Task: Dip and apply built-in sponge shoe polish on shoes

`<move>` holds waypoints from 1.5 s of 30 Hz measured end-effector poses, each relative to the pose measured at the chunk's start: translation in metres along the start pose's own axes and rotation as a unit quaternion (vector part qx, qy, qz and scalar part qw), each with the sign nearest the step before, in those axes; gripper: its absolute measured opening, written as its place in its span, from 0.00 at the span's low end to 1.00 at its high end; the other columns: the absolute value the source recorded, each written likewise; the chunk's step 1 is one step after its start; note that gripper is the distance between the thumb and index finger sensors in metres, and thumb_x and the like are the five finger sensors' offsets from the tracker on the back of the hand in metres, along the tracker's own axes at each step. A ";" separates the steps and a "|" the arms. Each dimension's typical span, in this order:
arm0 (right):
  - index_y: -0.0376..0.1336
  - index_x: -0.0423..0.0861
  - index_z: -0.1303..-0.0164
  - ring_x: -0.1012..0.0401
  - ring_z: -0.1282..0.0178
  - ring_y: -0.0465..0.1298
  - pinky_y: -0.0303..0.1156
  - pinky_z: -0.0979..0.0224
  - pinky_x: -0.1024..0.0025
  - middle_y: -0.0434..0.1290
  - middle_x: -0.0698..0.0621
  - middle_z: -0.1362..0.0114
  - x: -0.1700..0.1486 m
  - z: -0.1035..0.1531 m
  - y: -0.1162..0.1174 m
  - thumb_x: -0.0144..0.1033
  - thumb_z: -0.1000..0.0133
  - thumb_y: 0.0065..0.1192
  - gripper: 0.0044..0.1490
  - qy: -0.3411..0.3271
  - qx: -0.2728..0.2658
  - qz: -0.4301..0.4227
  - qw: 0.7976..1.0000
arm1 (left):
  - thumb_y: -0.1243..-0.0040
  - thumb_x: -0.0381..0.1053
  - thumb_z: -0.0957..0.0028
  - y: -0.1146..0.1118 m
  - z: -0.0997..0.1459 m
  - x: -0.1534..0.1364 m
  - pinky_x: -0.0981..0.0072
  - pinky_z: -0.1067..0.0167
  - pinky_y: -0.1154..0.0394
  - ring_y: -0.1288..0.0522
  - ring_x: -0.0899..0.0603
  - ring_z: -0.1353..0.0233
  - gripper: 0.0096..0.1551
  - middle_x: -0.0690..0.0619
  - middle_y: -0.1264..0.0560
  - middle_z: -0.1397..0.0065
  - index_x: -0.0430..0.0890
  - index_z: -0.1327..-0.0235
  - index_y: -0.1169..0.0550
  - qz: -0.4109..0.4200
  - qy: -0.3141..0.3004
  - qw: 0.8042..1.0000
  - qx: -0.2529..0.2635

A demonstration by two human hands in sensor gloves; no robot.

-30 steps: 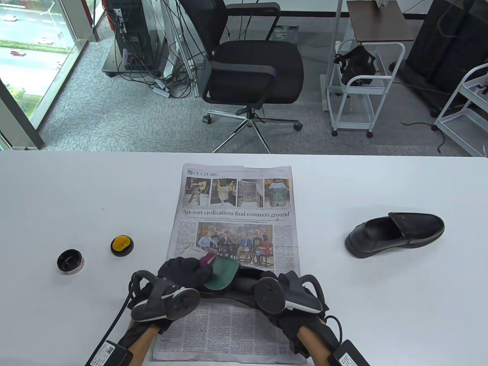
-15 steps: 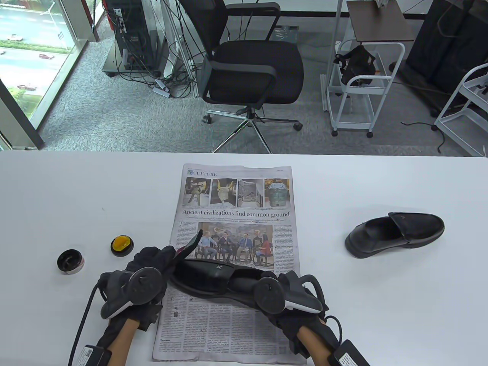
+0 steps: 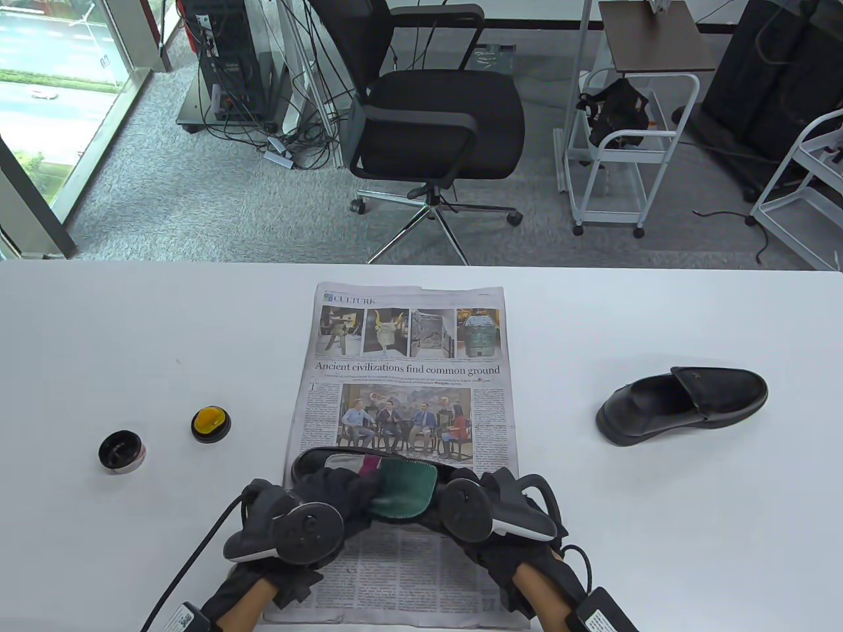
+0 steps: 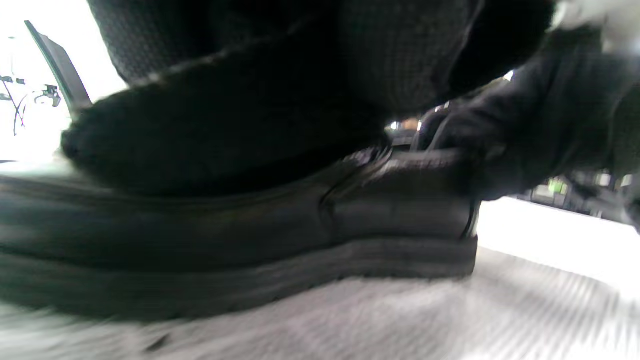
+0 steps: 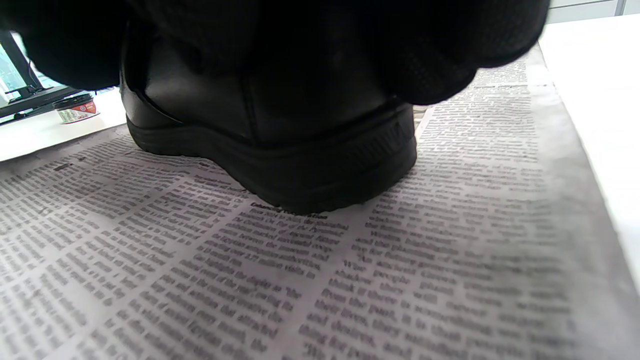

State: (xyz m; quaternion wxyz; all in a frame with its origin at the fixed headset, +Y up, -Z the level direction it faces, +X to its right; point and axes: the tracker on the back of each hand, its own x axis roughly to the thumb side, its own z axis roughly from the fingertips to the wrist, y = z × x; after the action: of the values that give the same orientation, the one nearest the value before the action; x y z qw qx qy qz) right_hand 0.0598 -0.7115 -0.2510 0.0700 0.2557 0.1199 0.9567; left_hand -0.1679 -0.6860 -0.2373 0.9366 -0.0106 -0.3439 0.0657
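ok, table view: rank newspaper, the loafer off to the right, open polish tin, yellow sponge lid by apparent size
1. newspaper, largest by far
2. loafer
3. polish tin and sponge lid: look about alike, so no ranking between them.

Bright, even daylight fills my table view, strongest from the window (image 3: 46,92) at the upper left. The white bench (image 3: 658,526) shows only faint, soft shadows. Straight lines bow slightly toward that view's edges. My left wrist view is dim and smeared with blur; the shoe (image 4: 240,240) is dark against blown-out white. In my right wrist view the newspaper (image 5: 400,280) blurs toward the bottom.
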 end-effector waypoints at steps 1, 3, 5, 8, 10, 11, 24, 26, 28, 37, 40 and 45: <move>0.65 0.51 0.40 0.38 0.41 0.73 0.70 0.36 0.41 0.62 0.48 0.28 0.000 0.000 0.000 0.41 0.48 0.60 0.25 0.000 0.000 0.000 1.000 | 0.34 0.47 0.42 -0.002 0.001 -0.003 0.36 0.33 0.29 0.25 0.38 0.37 0.29 0.47 0.27 0.35 0.53 0.29 0.32 -0.020 0.006 1.000 -0.019; 0.65 0.51 0.40 0.38 0.41 0.73 0.70 0.36 0.40 0.62 0.47 0.28 0.000 0.000 0.000 0.41 0.48 0.60 0.25 0.000 0.000 -0.001 1.000 | 0.33 0.46 0.43 -0.003 0.003 -0.013 0.36 0.33 0.29 0.25 0.39 0.38 0.25 0.48 0.26 0.37 0.56 0.34 0.28 -0.053 0.021 0.998 -0.041; 0.65 0.51 0.40 0.38 0.41 0.73 0.70 0.36 0.40 0.62 0.47 0.28 0.000 0.000 0.000 0.41 0.48 0.60 0.25 0.001 0.000 -0.002 1.000 | 0.32 0.46 0.43 -0.003 0.007 -0.028 0.34 0.33 0.30 0.25 0.38 0.37 0.23 0.48 0.26 0.37 0.57 0.36 0.27 -0.074 0.055 0.993 -0.066; 0.65 0.51 0.40 0.38 0.41 0.73 0.70 0.36 0.40 0.62 0.47 0.28 0.000 0.000 0.000 0.41 0.48 0.60 0.25 0.001 0.000 -0.003 1.000 | 0.33 0.45 0.42 0.000 0.016 -0.054 0.34 0.33 0.31 0.25 0.38 0.38 0.23 0.48 0.27 0.37 0.56 0.35 0.28 -0.079 0.114 0.989 -0.057; 0.65 0.51 0.40 0.38 0.41 0.73 0.70 0.36 0.40 0.62 0.47 0.28 0.000 0.000 0.000 0.41 0.48 0.60 0.25 0.001 0.000 -0.003 1.000 | 0.35 0.44 0.41 0.003 0.023 -0.069 0.33 0.34 0.31 0.26 0.37 0.38 0.25 0.46 0.28 0.38 0.51 0.32 0.29 -0.065 0.146 0.987 -0.026; 0.65 0.51 0.40 0.37 0.41 0.73 0.70 0.36 0.40 0.62 0.47 0.28 0.000 0.000 0.000 0.41 0.48 0.60 0.25 0.001 0.000 -0.003 1.000 | 0.37 0.43 0.40 0.006 0.026 -0.075 0.32 0.34 0.32 0.27 0.37 0.39 0.26 0.45 0.29 0.38 0.47 0.28 0.29 -0.048 0.167 0.985 -0.008; 0.65 0.51 0.40 0.38 0.41 0.73 0.70 0.36 0.40 0.62 0.48 0.28 0.000 0.000 0.000 0.41 0.48 0.60 0.25 0.001 0.001 -0.002 1.000 | 0.41 0.52 0.39 0.021 0.023 -0.031 0.36 0.39 0.24 0.18 0.33 0.36 0.25 0.42 0.19 0.31 0.48 0.30 0.23 0.018 0.105 0.967 0.232; 0.65 0.51 0.40 0.38 0.41 0.73 0.70 0.36 0.40 0.62 0.48 0.28 0.000 0.000 0.000 0.41 0.48 0.60 0.25 0.001 0.001 -0.003 1.000 | 0.40 0.52 0.39 0.016 0.015 -0.014 0.38 0.38 0.23 0.17 0.34 0.35 0.24 0.42 0.19 0.30 0.48 0.31 0.23 -0.015 0.069 0.974 0.214; 0.65 0.51 0.40 0.38 0.41 0.73 0.70 0.36 0.40 0.62 0.48 0.29 0.000 0.000 0.000 0.41 0.48 0.60 0.25 0.001 0.000 -0.003 1.000 | 0.40 0.52 0.40 0.008 0.007 -0.004 0.39 0.37 0.24 0.18 0.35 0.32 0.25 0.44 0.20 0.28 0.50 0.30 0.24 -0.050 0.040 0.983 0.174; 0.65 0.51 0.40 0.38 0.41 0.73 0.70 0.36 0.41 0.62 0.48 0.28 0.000 -0.001 0.000 0.41 0.48 0.60 0.25 0.000 0.001 0.000 1.000 | 0.39 0.46 0.40 -0.013 -0.005 -0.010 0.32 0.33 0.31 0.27 0.29 0.25 0.24 0.42 0.25 0.23 0.52 0.29 0.25 -0.178 0.041 0.981 0.058; 0.65 0.51 0.40 0.38 0.41 0.73 0.70 0.36 0.40 0.62 0.47 0.29 0.000 -0.001 0.000 0.41 0.48 0.60 0.25 0.000 0.001 -0.002 1.000 | 0.40 0.47 0.39 -0.015 -0.002 -0.027 0.35 0.34 0.28 0.23 0.32 0.28 0.24 0.44 0.22 0.25 0.51 0.29 0.25 -0.171 0.091 0.980 0.043; 0.65 0.51 0.40 0.37 0.41 0.73 0.70 0.36 0.40 0.62 0.47 0.29 0.000 -0.001 0.000 0.41 0.48 0.60 0.25 0.000 0.000 -0.003 1.000 | 0.41 0.48 0.38 -0.007 0.007 -0.053 0.36 0.36 0.26 0.22 0.31 0.30 0.23 0.43 0.22 0.27 0.49 0.29 0.25 -0.163 0.178 0.968 0.066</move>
State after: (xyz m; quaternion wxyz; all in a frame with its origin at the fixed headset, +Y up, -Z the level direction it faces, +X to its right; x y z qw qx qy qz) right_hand 0.0598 -0.7117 -0.2516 0.0730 0.2551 0.1209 0.9565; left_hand -0.2113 -0.6996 -0.2657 0.9794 0.0958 -0.1639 -0.0687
